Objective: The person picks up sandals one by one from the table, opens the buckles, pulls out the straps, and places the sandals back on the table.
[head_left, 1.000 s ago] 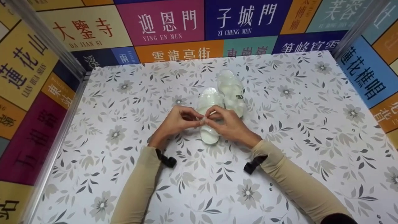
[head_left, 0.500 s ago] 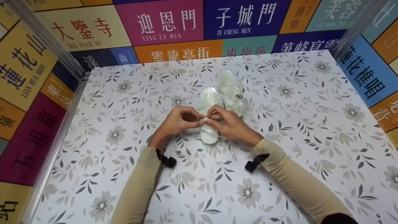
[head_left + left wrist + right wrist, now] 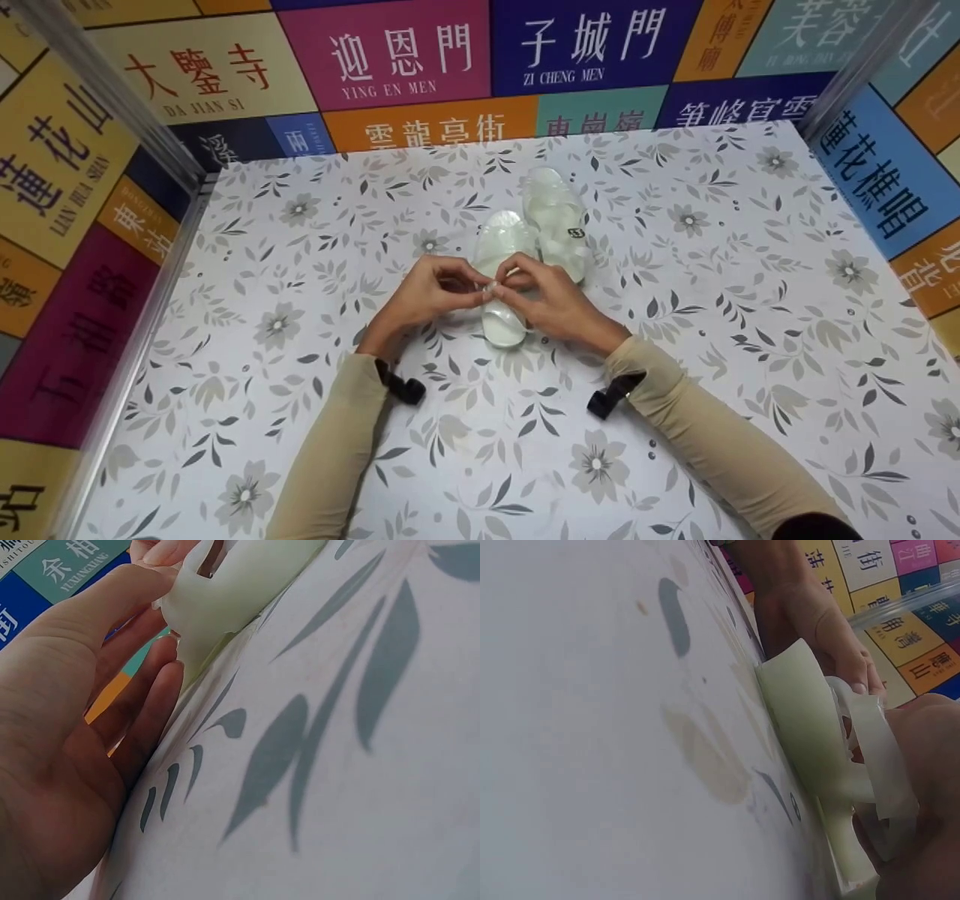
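A pair of pale green, glossy sandals lies on the patterned tabletop, seen in the head view. Both hands meet over the nearer sandal (image 3: 507, 231). My left hand (image 3: 429, 291) pinches the end of its strap between thumb and fingers. From the other side, my right hand (image 3: 561, 301) pinches the same strap (image 3: 885, 757), which stands raised off the sole in the right wrist view. What sits between the fingertips is too small to make out. Behind and to the right lies the other sandal (image 3: 553, 210), a dark mark on its strap, untouched.
A white tabletop (image 3: 322, 442) with grey flowers and leaves carries everything. Colourful panels (image 3: 397, 52) with lettering wall in the back and both sides. Black straps with small cameras (image 3: 405, 388) sit at the wrists.
The right hand shifts very slightly at the strap and returns near its earlier place. The left hand and both sandals stay put.
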The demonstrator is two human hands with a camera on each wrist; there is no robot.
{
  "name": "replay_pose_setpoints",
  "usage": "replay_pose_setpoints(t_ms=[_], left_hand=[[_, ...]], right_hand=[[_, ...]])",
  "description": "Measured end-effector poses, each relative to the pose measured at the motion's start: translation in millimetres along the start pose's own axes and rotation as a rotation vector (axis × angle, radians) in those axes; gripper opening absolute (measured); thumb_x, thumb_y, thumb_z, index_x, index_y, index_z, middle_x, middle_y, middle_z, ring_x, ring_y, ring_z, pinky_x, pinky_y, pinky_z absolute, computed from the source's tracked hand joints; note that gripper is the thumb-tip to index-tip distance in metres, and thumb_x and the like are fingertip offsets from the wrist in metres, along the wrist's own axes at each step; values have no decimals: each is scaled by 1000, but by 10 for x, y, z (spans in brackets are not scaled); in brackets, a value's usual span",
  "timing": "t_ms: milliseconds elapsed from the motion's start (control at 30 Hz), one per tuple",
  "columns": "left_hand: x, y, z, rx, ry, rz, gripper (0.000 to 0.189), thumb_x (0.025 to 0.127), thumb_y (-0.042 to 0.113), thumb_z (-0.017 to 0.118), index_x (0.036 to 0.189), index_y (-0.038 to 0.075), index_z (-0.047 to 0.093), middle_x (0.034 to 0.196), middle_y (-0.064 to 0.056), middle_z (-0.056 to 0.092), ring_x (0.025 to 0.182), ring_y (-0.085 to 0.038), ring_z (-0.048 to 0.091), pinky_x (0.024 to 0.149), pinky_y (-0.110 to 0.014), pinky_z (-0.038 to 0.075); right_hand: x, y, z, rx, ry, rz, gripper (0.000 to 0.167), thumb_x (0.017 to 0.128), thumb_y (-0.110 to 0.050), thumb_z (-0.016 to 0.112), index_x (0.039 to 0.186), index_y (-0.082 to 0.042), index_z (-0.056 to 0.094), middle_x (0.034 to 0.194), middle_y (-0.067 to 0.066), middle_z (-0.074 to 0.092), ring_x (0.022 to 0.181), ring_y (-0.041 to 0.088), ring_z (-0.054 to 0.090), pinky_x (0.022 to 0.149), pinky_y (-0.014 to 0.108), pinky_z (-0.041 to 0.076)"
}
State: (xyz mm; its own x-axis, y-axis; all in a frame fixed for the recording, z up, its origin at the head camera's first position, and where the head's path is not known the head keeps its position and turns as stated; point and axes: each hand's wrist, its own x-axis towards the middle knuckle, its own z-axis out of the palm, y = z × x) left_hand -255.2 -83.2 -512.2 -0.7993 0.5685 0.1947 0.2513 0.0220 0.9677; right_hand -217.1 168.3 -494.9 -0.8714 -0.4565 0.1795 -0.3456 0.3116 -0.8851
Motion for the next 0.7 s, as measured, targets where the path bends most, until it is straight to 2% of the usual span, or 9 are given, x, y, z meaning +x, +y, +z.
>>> replay_pose_setpoints(t_ms=[67, 300, 433, 600, 700], left_hand=[[-3, 5, -1, 5, 1, -4, 15, 93, 11, 87, 107, 8, 85, 99, -13, 82, 77, -21, 76, 69, -26, 61], [-6, -7, -14, 15, 4, -11, 17, 92, 7, 87, 108, 5, 84, 101, -13, 82, 81, -20, 77, 73, -26, 62], [-1, -13, -19, 21, 1, -13, 16, 92, 8, 86, 108, 6, 84, 101, -11, 82, 82, -20, 78, 74, -26, 63], [-2, -18, -19, 16, -1, -24, 16, 93, 11, 87, 108, 9, 84, 102, -10, 83, 85, -21, 79, 76, -28, 64], [-6, -17, -16, 8, -2, -27, 16, 93, 12, 87, 109, 8, 84, 103, -11, 83, 86, -23, 79, 77, -28, 64]], right_hand=[[-5, -2, -8, -13, -5, -9, 17, 106, -29, 73, 118, -19, 66, 122, -6, 82, 124, 13, 75, 114, 42, 53], [-4, 7, -43, -92, -24, -41, 16, 108, -32, 69, 117, -19, 63, 108, -17, 83, 101, 12, 73, 97, 37, 50], [-3, -3, -58, -95, -35, -31, 16, 108, -30, 68, 119, -19, 62, 109, -18, 83, 106, 12, 73, 102, 40, 50], [-12, -2, -62, -87, -38, 1, 15, 109, -28, 67, 122, -20, 62, 116, -15, 82, 128, 14, 69, 115, 46, 47], [-17, 0, -61, -79, -35, 5, 16, 109, -27, 66, 123, -19, 63, 119, -12, 82, 135, 17, 66, 119, 48, 45]])
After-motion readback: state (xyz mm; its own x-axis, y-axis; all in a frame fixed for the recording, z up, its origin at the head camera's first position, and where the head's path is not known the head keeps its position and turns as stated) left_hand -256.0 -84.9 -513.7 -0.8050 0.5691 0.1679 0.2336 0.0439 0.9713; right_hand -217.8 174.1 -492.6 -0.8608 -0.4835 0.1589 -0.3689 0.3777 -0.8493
